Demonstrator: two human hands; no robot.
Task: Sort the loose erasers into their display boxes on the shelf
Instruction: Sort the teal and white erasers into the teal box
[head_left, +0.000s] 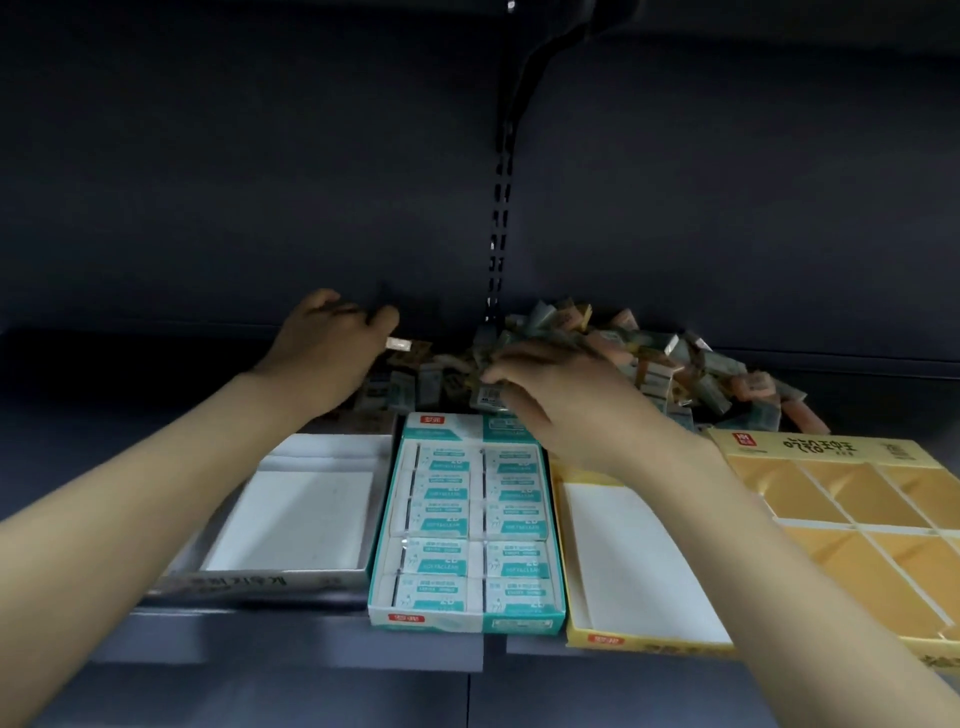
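Dark shelf (519, 691): spans the whole lower view, backed by a dark rear panel with a slotted upright (500, 218) at 12 o'clock

Gold partitioned box (852, 519): at 3 to 4 o'clock, divided into compartments, all showing bare gold floor

Heap of loose erasers (691, 364): at 1 o'clock against the rear panel, spreading left behind the boxes toward 11 o'clock; wrappers in grey, pink and yellow tones, exact kinds too blurred to tell

Teal display box (467, 525): centre, at 6 o'clock of the heap, filled with two columns of teal-and-white wrapped erasers

Yellow display box (634, 566): touching the teal box on its 3 o'clock side, white floor bare

White display box (296, 514): at 8 o'clock, just beside the teal box, white floor bare

Right hand (566, 400): over the rear end of the teal box, fingers curled down onto the near edge of the heap, pinching a grey wrapped eraser (491, 395) at the fingertips

Left hand (322, 353): at 10 to 11 o'clock, at the left end of the heap, fingers curled, thumb and fingertips pinching a small pale eraser (399, 343) that juts toward 3 o'clock
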